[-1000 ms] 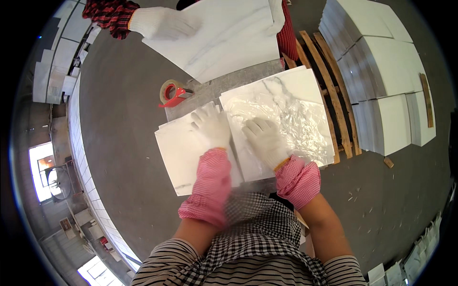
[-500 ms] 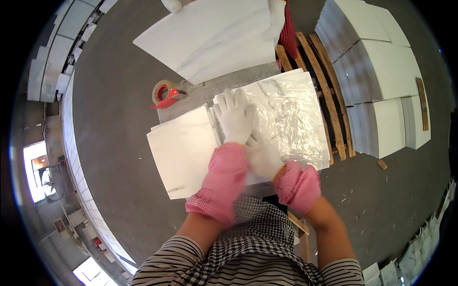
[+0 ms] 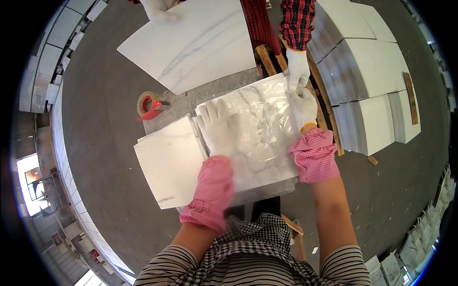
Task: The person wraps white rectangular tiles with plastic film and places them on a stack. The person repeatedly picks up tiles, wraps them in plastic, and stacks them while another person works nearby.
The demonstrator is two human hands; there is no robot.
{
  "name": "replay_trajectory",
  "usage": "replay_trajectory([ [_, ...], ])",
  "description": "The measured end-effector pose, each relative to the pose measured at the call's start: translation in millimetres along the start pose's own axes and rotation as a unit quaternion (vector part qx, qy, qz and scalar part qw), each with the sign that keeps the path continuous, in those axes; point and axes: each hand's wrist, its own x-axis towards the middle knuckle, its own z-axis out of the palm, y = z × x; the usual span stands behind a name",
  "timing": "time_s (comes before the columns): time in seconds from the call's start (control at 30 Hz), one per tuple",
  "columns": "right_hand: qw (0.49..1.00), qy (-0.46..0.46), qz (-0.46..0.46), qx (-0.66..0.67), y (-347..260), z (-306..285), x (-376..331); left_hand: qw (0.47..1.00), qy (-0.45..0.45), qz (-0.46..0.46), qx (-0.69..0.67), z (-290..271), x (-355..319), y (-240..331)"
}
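Observation:
My left hand (image 3: 217,128), in a white glove with a pink checked sleeve cover, lies flat with fingers spread on the left part of a marble-patterned tile stack (image 3: 260,136). Shiny clear plastic film covers that stack's top. At its far right edge is my right hand (image 3: 305,108), gloved alike, its fingers curled; what they hold is hidden. A co-worker's white-gloved hand (image 3: 298,66) meets it there. To the left sits another stack of white tiles (image 3: 171,162). Across from me, the co-worker's other gloved hand (image 3: 162,10) rests at a large marble-patterned tile (image 3: 205,43).
A red tape dispenser (image 3: 151,106) with a tape roll lies on the grey table (image 3: 191,97), left of the stacks. Wooden pallet slats (image 3: 322,112) run along the right side. Tall stacks of white tiles (image 3: 372,71) stand beyond them, on the grey floor (image 3: 105,138).
My right hand has moved from the stack's near middle to its far right edge. My left hand stays spread on the film. The co-worker's arm has come in at the far right.

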Motion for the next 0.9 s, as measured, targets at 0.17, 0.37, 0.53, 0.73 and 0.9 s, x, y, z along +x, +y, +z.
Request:
replay_trajectory([
  [0.17,0.994,0.065,-0.089,-0.010,-5,7,1,1.000,-0.006,-0.009,0.004,-3,-11,3],
  [0.37,0.982,0.066,-0.152,-0.095,-12,-3,7,1.000,0.004,0.003,0.014,-3,-16,6],
  [0.53,0.945,0.037,-0.216,-0.242,-18,-21,5,1.000,0.008,0.005,0.019,-7,-15,11],
  [0.73,0.711,-0.141,-0.582,-0.369,-30,-56,-52,1.000,0.007,0.005,-0.011,-11,-20,9],
  [0.9,0.708,-0.290,-0.543,-0.346,-8,-96,-131,1.000,0.008,0.014,-0.017,-10,-20,9],
])
